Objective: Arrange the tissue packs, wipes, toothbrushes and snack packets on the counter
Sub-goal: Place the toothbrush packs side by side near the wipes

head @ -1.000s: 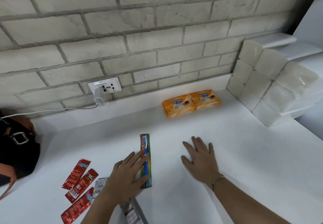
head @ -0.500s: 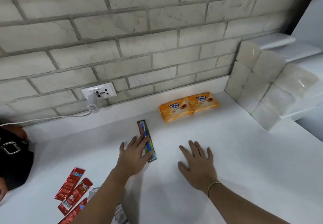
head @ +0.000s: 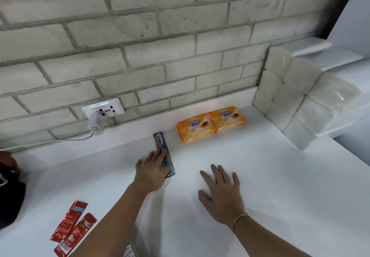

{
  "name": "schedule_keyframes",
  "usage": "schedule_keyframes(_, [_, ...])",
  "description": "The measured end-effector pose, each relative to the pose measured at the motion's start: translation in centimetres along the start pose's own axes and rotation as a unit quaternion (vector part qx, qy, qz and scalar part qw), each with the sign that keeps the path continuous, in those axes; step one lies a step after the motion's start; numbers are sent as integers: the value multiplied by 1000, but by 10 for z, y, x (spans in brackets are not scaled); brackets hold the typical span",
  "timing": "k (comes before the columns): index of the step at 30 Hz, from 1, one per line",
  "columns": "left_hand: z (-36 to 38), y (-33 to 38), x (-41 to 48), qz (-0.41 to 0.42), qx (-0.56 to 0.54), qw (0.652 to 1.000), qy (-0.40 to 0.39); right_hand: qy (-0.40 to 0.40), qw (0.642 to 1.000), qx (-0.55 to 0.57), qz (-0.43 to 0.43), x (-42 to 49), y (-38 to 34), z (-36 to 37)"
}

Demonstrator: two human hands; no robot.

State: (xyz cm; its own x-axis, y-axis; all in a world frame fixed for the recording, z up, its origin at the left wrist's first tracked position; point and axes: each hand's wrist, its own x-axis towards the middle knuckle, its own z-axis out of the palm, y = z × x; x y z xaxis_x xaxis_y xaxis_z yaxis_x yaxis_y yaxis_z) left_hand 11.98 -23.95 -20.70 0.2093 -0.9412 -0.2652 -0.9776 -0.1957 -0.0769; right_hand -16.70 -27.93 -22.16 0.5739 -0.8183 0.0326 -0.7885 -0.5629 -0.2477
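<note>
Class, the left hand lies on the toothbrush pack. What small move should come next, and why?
Probably lift the left hand off the toothbrush pack. Its far end already seems to meet the back ledge, just left of the orange wipes packs, so it has nowhere further to go. The red snack packets lie loose at the near left.

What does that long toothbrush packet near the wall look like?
The toothbrush packet is a long, narrow card, dark with a green edge, with a blue and red brush under what looks like clear plastic. It lies flat on the white counter, its far end at the ledge below the brick wall. The left hand rests straight fingers on its near half. The orange wipes lie to its right, not touching.
</note>
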Motion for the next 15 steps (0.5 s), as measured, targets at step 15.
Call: schedule_keyframes(15, [-3,5,-6,-63,-126,987,74,-12,1000,8,6,0,-1,-3])
